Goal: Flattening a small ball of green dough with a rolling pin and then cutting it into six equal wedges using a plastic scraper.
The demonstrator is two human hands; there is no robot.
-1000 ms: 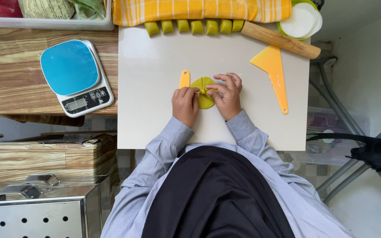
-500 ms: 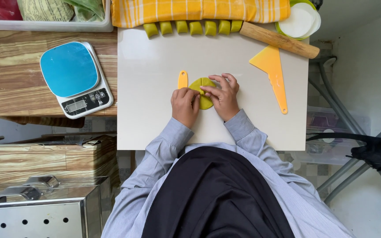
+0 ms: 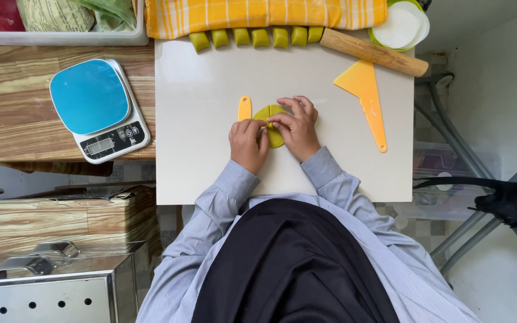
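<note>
Right now both hands meet over a flat round of green dough [image 3: 272,127] lying near the middle of the white board [image 3: 198,149]. The left hand [image 3: 248,143] and the right hand [image 3: 297,128] have their fingertips pinched together on the dough's edge, thumbs and forefingers closed on a fold of it, so each hand is clamped on the dough rather than spread flat.

Just left of the dough lies a small yellow spatula [image 3: 245,108], and well to the right a yellow plastic scraper [image 3: 366,96]. Along the board's far edge sit 6 green dough pieces [image 3: 256,37] in a row, beside a wooden rolling pin [image 3: 373,52] and a yellow checked cloth [image 3: 264,13]. A blue-topped kitchen scale [image 3: 97,107] stands on the wooden counter to the left.

To pleat well (a judgement from the pose), I would keep the pinches small and even, press each fold firmly shut, and let the other fingers steady the round so it does not tear or slide.
</note>
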